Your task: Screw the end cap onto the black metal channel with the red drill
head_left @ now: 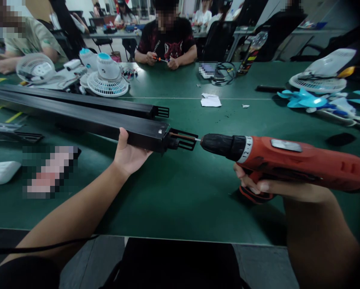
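Note:
My left hand [132, 154] grips a long black rectangular bar [108, 120] near its end, thumb on the near side and fingers underneath. From that end a slotted black bracket [186, 141] sticks out. My right hand [255, 182] is wrapped around the handle of a red cordless drill [294, 156], held level and pointing left. The drill's thin bit reaches the bracket's slots; whether it touches a screw there I cannot tell. A second black bar [132, 107] with a similar slotted end lies just behind the first.
On the green table [180, 208] are a blurred-out phone [52, 170], white fans [108, 78] at the back left, and white paper [210, 100]. Blue fan blades [306, 98] and a fan head [321, 78] lie at the right. Across the table sits a person [168, 40] holding a screwdriver.

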A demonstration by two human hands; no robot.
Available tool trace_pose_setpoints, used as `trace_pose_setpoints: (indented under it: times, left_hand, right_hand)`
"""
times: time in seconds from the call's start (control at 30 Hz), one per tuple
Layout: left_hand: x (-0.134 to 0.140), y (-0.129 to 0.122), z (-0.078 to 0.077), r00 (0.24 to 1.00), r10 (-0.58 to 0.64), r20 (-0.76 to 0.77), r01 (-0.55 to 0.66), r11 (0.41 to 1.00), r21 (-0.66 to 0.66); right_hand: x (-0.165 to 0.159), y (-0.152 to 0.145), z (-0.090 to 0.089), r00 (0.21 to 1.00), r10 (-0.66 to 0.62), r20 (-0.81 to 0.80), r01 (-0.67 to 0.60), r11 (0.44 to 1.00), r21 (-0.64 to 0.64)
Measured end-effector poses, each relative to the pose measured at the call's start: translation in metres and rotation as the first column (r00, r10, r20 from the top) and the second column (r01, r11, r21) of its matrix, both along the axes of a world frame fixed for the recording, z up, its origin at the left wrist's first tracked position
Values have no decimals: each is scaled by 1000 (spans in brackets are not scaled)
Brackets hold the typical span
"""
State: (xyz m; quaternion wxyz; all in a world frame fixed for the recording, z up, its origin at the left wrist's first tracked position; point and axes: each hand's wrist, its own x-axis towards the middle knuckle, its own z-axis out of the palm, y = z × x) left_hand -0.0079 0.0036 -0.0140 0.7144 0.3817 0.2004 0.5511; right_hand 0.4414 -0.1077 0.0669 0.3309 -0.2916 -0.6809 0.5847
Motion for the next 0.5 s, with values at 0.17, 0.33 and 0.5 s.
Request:
trace_pose_setpoints:
  times: [0.17, 0.33, 0.5]
  left_hand:
    - [-2, 1, -1, 1000, -7, 11, 7, 1000, -15]
    - [-4, 2, -2, 1000, -12, 23, 13, 999, -30]
    - [-3, 2, -3, 1000, -15, 22, 15, 999, -33]
  right_hand:
    - [-1, 0, 3, 1000, 1, 4, -1, 1000, -21]
    - [0, -2, 3, 1000, -14, 13, 13, 999, 29]
    - [2, -2, 2, 999, -3, 36, 1, 999, 39]
